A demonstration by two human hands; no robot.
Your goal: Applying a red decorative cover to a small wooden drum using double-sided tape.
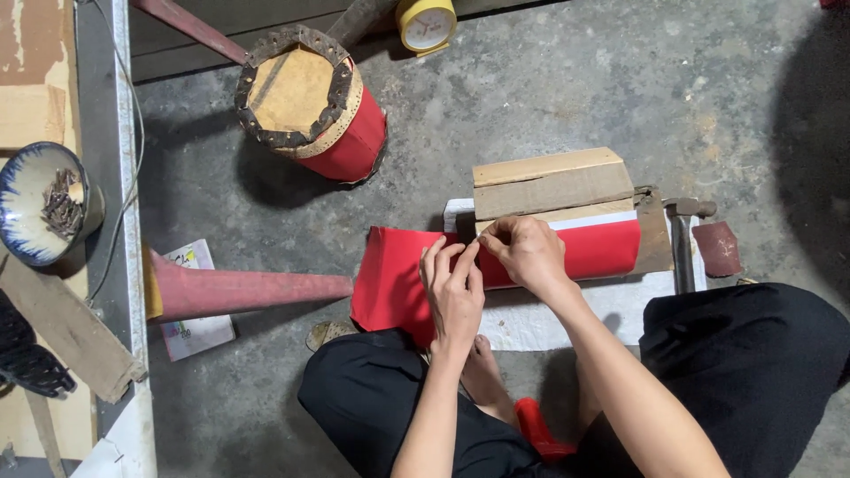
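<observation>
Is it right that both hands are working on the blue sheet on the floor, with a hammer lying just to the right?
Not quite: the head view shows the sheet is red. Both the left hand and right hand are on it, and the hammer does lie at right.

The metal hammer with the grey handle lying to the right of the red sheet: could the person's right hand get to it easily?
Probably yes. The right hand rests on the red sheet, and the metal hammer lies nearby on the white cloth, with nothing standing between them. The fingers would have to let go of the sheet first.
</observation>
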